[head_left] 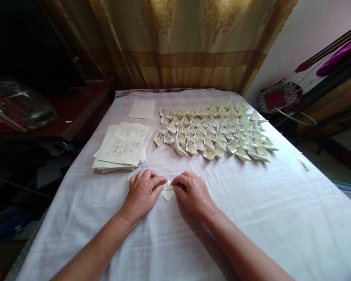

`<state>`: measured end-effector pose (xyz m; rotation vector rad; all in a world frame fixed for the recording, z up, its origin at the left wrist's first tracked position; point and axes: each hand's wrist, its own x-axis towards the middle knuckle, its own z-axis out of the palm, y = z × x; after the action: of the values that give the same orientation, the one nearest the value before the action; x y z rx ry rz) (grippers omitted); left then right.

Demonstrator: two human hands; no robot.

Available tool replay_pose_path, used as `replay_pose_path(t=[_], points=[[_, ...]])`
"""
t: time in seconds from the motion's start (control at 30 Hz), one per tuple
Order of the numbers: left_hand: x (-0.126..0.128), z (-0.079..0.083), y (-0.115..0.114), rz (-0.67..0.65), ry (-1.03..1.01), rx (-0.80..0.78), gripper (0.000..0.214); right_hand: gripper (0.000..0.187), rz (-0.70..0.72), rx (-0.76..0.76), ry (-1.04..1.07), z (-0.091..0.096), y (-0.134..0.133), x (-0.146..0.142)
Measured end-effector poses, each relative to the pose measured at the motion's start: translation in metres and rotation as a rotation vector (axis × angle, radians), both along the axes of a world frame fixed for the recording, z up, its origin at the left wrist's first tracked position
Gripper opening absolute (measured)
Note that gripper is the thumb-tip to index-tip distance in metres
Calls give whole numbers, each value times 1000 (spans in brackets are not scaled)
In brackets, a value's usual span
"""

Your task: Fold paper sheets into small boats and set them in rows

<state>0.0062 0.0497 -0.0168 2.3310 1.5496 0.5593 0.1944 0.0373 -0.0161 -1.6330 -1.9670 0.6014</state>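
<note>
A small piece of folded paper (pixel 167 192), with a pointed corner toward me, lies on the white cloth near the middle of the table. My left hand (pixel 144 192) pinches its left side between thumb and forefinger. On its right side my right hand (pixel 191 192) is closed the same way, fingertips pressed on the paper. The fingers cover both side corners. Just beyond my left hand is a stack of paper sheets (pixel 123 146) with handwriting on top. Several rows of folded paper boats (pixel 209 134) stand beyond my right hand.
One loose blank sheet (pixel 142 109) lies behind the stack. A white cloth (pixel 269 218) covers the table. A patterned curtain (pixel 181 43) hangs at the far edge. To the left stands a dark wooden cabinet (pixel 84 113); a handbag (pixel 277 97) is at the right.
</note>
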Motion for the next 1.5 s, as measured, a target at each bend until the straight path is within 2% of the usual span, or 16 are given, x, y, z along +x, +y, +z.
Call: replay_pose_path(t=[0.13,0.27,0.37,0.57,0.73,0.9,0.93,0.97,1.03,1.1,1.2,1.27,1.33,1.4,1.5], points=[[7,16,7,-34,102,-85,11,10,-6,-26,-56,4,2,0],[17,34,15,-112,225,-159,19,8,16,91,21,-6,-4,5],[25,44,22,-189,291,-213,16,9,24,162,148,-16,-8,9],[31,54,38,-235,239,-336,5,13,-11,206,252,-22,-6,12],[24,44,41,-168,46,-421,9,14,-36,177,292,-21,-7,13],[24,29,27,-81,-251,-428,17,38,-79,109,344,-16,-10,10],[25,25,23,-67,-327,-423,17,38,-82,102,351,-16,-11,8],[26,22,19,-47,-504,-444,16,35,-75,100,360,-15,-11,7],[27,15,11,-42,-687,-445,17,20,-47,138,382,-15,-11,5],[25,10,5,-38,-671,-350,16,10,-16,243,367,-16,-11,4],[18,7,0,-80,-451,-35,5,14,34,443,197,-15,-10,7],[13,7,-4,-131,-300,194,11,14,72,535,38,-12,-9,8],[10,8,-8,-173,-175,341,14,12,107,582,-93,-9,-9,8],[7,8,-13,-195,-70,408,11,9,140,589,-183,-7,-10,6],[2,5,-22,-219,42,422,11,11,178,549,-247,-6,-16,1]])
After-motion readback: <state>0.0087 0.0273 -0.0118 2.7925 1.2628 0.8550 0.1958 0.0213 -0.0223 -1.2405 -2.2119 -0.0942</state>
